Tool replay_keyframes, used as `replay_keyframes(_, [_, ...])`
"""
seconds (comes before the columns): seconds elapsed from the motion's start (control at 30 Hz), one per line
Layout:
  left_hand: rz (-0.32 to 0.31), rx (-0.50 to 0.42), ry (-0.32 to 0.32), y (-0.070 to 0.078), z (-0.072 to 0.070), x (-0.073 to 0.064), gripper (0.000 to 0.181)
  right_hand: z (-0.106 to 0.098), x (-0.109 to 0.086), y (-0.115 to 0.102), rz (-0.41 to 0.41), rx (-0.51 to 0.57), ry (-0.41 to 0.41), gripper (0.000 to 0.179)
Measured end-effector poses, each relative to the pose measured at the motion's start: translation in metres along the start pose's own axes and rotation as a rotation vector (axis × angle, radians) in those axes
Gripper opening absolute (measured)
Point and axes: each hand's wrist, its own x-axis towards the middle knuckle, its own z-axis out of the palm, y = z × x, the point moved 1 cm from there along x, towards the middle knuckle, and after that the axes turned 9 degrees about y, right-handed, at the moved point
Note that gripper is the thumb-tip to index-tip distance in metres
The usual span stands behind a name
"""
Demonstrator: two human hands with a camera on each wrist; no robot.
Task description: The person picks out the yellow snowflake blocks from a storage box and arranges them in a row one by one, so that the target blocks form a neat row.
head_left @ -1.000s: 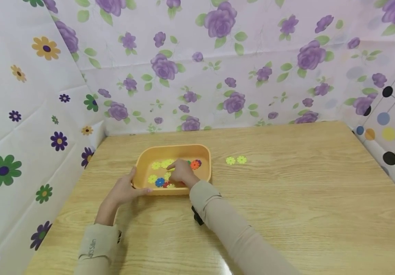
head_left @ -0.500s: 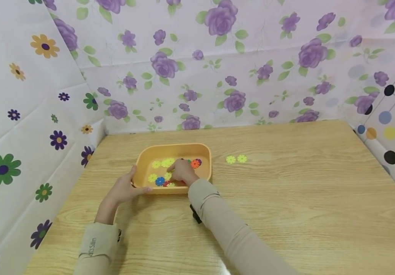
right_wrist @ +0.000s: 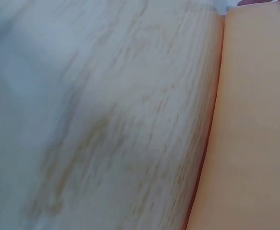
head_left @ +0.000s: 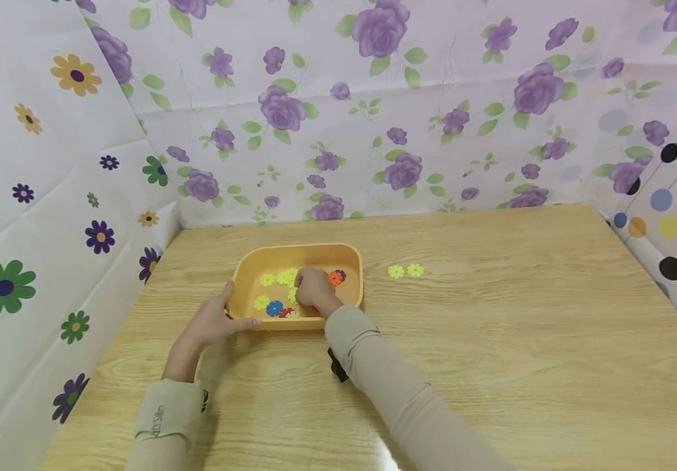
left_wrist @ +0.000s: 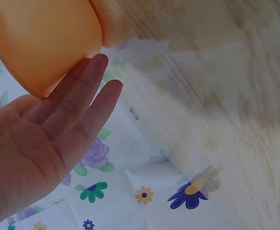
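An orange plastic basin [head_left: 299, 324] stands on the table, with several flower-shaped plastic discs in it, among them yellow ones [head_left: 267, 279], a blue one [head_left: 274, 308] and an orange-red one [head_left: 335, 279]. My left hand [head_left: 211, 322] holds the basin's near left corner, thumb along the front rim. In the left wrist view the fingers [left_wrist: 85, 91] lie against the basin's outer wall. My right hand [head_left: 316, 289] reaches down inside the basin among the discs. Its fingertips are hidden, so whether it pinches a disc cannot be seen. The right wrist view shows mostly table and basin wall [right_wrist: 255, 120].
Two yellow discs [head_left: 405, 270] lie side by side on the wooden table [head_left: 509, 327], right of the basin. A flower-patterned sheet [head_left: 326, 118] hangs behind the table. Another flowered sheet [head_left: 32, 216] covers the left side and a dotted one [head_left: 674, 222] the right.
My right hand has shifted slightly right inside the basin, and its fingers now point further down. The left hand keeps its hold; the two discs on the table stay put.
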Motion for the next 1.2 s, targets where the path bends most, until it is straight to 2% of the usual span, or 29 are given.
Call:
replay_keyframes(0.2, [0.007, -0.001, 0.003, 0.000, 0.001, 0.000, 0.113, -0.001, 0.000, 0.002, 0.041, 0.156, 0.063, 0.007])
replay_keyframes(0.43, [0.012, 0.006, -0.002, -0.001, 0.001, 0.000, 0.112, -0.004, -0.003, 0.003, 0.065, 0.302, 0.052, 0.008])
replay_keyframes(0.77, [0.017, 0.000, -0.003, -0.001, 0.001, 0.000, 0.113, -0.016, -0.011, 0.002, 0.069, 0.406, 0.013, 0.006])
replay_keyframes(1.0, [0.008, 0.000, -0.007, 0.000, 0.000, 0.000, 0.114, -0.027, -0.016, 0.000, 0.031, 0.452, -0.007, 0.010])
replay_keyframes(1.2, [0.017, -0.004, -0.006, -0.001, 0.001, 0.000, 0.113, -0.039, -0.018, 0.001, 0.049, 0.509, -0.048, 0.014])
